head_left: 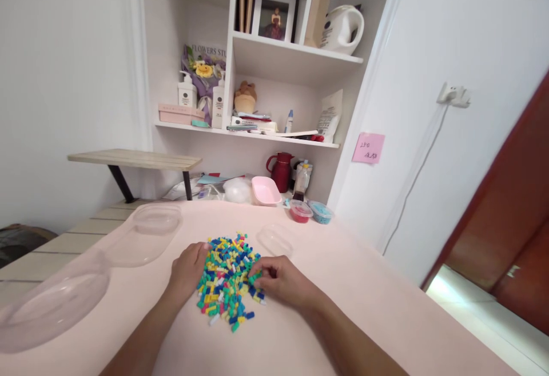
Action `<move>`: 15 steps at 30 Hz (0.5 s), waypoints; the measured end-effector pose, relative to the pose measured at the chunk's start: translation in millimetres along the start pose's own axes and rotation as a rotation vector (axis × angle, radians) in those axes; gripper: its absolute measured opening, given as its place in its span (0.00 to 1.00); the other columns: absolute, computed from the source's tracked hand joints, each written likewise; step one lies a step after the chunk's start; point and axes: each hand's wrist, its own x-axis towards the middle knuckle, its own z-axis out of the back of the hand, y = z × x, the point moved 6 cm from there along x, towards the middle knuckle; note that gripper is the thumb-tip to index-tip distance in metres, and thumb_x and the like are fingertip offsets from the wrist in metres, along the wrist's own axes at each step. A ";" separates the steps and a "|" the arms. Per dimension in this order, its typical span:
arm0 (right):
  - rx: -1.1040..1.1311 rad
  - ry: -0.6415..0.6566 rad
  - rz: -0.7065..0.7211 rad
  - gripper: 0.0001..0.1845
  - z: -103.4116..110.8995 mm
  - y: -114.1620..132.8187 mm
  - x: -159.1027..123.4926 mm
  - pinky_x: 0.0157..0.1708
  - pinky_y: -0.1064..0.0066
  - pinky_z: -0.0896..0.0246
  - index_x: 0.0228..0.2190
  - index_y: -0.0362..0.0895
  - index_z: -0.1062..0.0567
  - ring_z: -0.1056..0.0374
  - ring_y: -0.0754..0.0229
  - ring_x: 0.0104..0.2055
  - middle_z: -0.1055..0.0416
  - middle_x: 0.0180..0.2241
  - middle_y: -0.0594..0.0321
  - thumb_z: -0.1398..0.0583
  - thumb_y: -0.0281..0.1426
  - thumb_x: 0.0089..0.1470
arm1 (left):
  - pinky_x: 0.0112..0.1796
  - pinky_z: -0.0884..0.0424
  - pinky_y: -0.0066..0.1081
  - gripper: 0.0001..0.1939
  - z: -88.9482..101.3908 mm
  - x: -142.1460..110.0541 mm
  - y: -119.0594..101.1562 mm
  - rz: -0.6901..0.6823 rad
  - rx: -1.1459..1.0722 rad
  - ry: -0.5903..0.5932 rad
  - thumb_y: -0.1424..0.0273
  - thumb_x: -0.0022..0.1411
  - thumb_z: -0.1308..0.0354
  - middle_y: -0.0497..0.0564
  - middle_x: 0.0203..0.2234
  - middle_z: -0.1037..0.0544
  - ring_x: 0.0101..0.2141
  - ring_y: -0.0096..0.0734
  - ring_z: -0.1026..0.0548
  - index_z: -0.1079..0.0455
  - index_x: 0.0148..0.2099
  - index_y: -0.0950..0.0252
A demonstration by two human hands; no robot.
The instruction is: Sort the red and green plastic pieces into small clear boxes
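Observation:
A loose heap of small toy building bricks (229, 276) lies on the pink tabletop in front of me, in green, blue, yellow, white and red. My left hand (189, 267) rests along the heap's left edge, its fingers stretched forward and holding nothing that I can see. At the right edge, my right hand (277, 279) has thumb and forefinger curled together around a green brick (256, 278). Its other fingers are bent and partly hidden. Just behind the right hand lies a clear, shallow plastic container (275, 240).
Clear plastic trays (148, 236) lie on the left. Tubs with red contents (301, 211) and blue contents (321, 212) stand at the back right, near a pink basin (266, 191). A small wooden shelf (135, 159) stands back left. White shelving (249, 135) rises behind the table.

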 end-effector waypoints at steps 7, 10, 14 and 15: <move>0.040 -0.013 0.054 0.16 -1.8 -6.1 4.8 0.21 0.74 0.55 0.34 0.43 0.18 0.51 0.69 0.21 0.44 0.17 0.71 0.32 0.40 0.45 | 0.48 0.33 0.36 0.22 0.7 -1.1 5.6 0.023 -0.105 -0.020 0.59 0.65 0.62 0.50 0.43 0.20 0.48 0.37 0.26 0.28 0.39 0.58; 0.051 -0.028 0.073 0.18 -2.0 -5.7 6.0 0.22 0.74 0.51 0.32 0.43 0.18 0.47 0.68 0.22 0.37 0.20 0.68 0.31 0.44 0.43 | 0.48 0.32 0.37 0.22 0.4 -0.5 7.8 0.030 -0.134 -0.025 0.58 0.65 0.62 0.51 0.42 0.20 0.48 0.38 0.25 0.28 0.38 0.58; 0.037 -0.038 0.097 0.17 -1.8 -3.7 7.2 0.25 0.74 0.43 0.26 0.42 0.18 0.38 0.64 0.26 0.30 0.25 0.62 0.31 0.44 0.42 | 0.48 0.32 0.37 0.22 0.1 1.0 10.4 0.032 -0.163 -0.025 0.57 0.64 0.62 0.51 0.41 0.20 0.47 0.40 0.25 0.28 0.38 0.58; 0.029 -0.043 0.097 0.16 -1.2 -3.4 7.6 0.25 0.74 0.43 0.25 0.42 0.18 0.37 0.64 0.27 0.30 0.25 0.61 0.31 0.44 0.43 | 0.48 0.32 0.37 0.22 0.0 1.4 11.1 0.033 -0.170 -0.024 0.57 0.64 0.62 0.51 0.41 0.20 0.47 0.40 0.25 0.28 0.38 0.58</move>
